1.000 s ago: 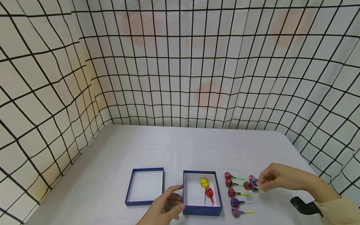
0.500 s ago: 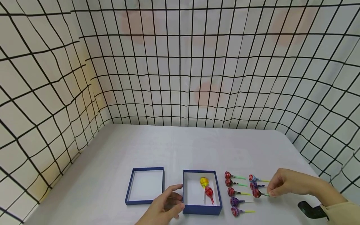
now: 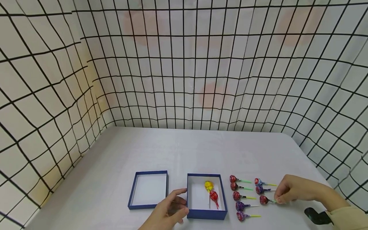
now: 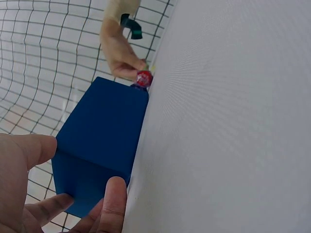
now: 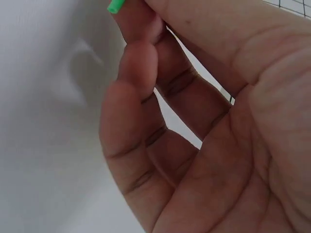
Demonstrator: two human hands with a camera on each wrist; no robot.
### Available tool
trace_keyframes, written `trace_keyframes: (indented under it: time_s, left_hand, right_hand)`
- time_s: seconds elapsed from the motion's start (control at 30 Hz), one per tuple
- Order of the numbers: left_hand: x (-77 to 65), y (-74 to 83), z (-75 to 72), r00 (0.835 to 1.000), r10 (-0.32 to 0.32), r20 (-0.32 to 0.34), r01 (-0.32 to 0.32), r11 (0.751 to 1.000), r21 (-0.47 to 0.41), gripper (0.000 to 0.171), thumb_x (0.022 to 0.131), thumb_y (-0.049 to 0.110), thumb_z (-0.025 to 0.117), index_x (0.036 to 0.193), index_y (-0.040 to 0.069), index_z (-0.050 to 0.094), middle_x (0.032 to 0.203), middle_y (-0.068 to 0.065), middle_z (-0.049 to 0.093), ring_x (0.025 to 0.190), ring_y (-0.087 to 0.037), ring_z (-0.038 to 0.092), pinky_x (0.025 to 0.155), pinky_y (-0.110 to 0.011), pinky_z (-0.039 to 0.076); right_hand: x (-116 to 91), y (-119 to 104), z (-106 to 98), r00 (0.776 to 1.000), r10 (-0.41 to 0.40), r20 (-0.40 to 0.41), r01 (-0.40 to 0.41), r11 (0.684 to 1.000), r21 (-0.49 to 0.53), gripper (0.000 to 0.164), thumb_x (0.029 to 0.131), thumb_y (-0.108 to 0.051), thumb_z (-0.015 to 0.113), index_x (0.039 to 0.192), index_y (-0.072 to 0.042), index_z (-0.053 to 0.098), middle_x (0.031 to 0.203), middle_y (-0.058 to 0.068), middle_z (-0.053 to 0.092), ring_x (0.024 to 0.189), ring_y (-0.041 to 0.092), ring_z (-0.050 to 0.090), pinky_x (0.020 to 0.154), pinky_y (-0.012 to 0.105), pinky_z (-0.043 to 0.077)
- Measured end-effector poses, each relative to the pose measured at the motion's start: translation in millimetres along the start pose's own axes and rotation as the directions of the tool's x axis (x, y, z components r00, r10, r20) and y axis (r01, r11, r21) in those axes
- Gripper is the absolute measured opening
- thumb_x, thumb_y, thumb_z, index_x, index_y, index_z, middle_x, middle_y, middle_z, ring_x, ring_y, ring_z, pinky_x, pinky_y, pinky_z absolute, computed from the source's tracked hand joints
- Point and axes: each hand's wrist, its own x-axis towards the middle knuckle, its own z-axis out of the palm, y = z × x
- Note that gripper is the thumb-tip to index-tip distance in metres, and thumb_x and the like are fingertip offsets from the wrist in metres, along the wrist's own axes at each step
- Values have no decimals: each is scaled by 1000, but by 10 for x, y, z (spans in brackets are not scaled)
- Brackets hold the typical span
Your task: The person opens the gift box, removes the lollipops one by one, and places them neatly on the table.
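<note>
My right hand [image 3: 294,190] pinches the stick of a dark red lollipop [image 3: 263,200], close over the white table. In the right wrist view the green stick end [image 5: 115,7] pokes out past the fingers. Two more wrapped lollipops lie just behind: one blue and red [image 3: 258,181], one purple [image 3: 259,190]. At the left side of a blue open box [image 3: 206,215] rests my left hand [image 3: 168,209], thumb and fingers loosely spread and touching its corner. Inside the box lie a yellow lollipop [image 3: 208,185] and a red lollipop [image 3: 213,195].
Between box and right hand, several lollipops form a column, among them a purple one [image 3: 239,206]. A shallow blue lid [image 3: 142,207] lies left of the box, white inside. Black-lined netting [image 3: 184,76] walls the table's back and sides. A dark curved piece [image 3: 317,216] sits by the right sleeve.
My right hand has moved right and slightly toward me, bringing the dark red lollipop from over the purple one to a place in front of it. The left hand stays put.
</note>
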Motion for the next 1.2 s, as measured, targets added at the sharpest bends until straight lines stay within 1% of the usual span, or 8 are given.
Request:
trace_keyframes:
  time_s: [0.2,0.4,0.53,0.73,0.97,1.2]
  left_hand:
    - [-1,-4,-2,1000,8,-1,-8,1000,-1,61,108,29,68,160,8,45,127,-11,65,99,-18,66,75,-22,57]
    - [-3,-6,4,1000,9,-3,-9,1000,-3,61,108,28,68,160,7,45,126,-11,65,97,-18,66,74,-22,57]
    - [0,-2,5,1000,6,-6,-6,1000,-1,61,108,29,68,160,7,45,126,-11,65,97,-18,66,75,-22,56]
    - [0,-2,7,1000,5,-6,-5,1000,1,61,108,29,68,160,8,45,126,-11,65,96,-18,66,75,-22,56]
    - [-7,6,9,1000,9,-6,-9,1000,3,61,108,30,68,160,8,45,126,-11,66,95,-17,66,74,-22,57]
    - [-7,5,7,1000,10,-11,-10,1000,-1,61,108,29,68,160,7,45,126,-10,66,96,-18,66,74,-22,57]
  right_hand:
    - [6,45,-21,998,51,-25,-52,998,-45,7,95,-11,79,92,-8,83,72,-11,60,61,-1,45,51,20,28]
    - [29,57,-20,997,40,-63,-46,995,-84,6,93,-15,81,90,-11,84,71,-12,59,61,-2,45,51,20,30]
    - [48,52,-20,995,35,-97,-46,993,-112,5,92,-16,83,89,-13,85,72,-13,62,63,-2,46,52,21,32]
    - [66,36,-25,988,63,-140,-84,985,-151,5,92,-18,84,89,-15,85,74,-9,68,65,0,48,55,22,35]
    - [44,24,-24,985,62,-160,-86,985,-149,5,93,-19,84,91,-14,85,77,-6,72,67,0,49,57,22,36]
    - [27,-30,-34,986,48,-162,-71,987,-141,6,95,-15,81,94,-10,85,80,-5,75,67,0,49,58,22,38]
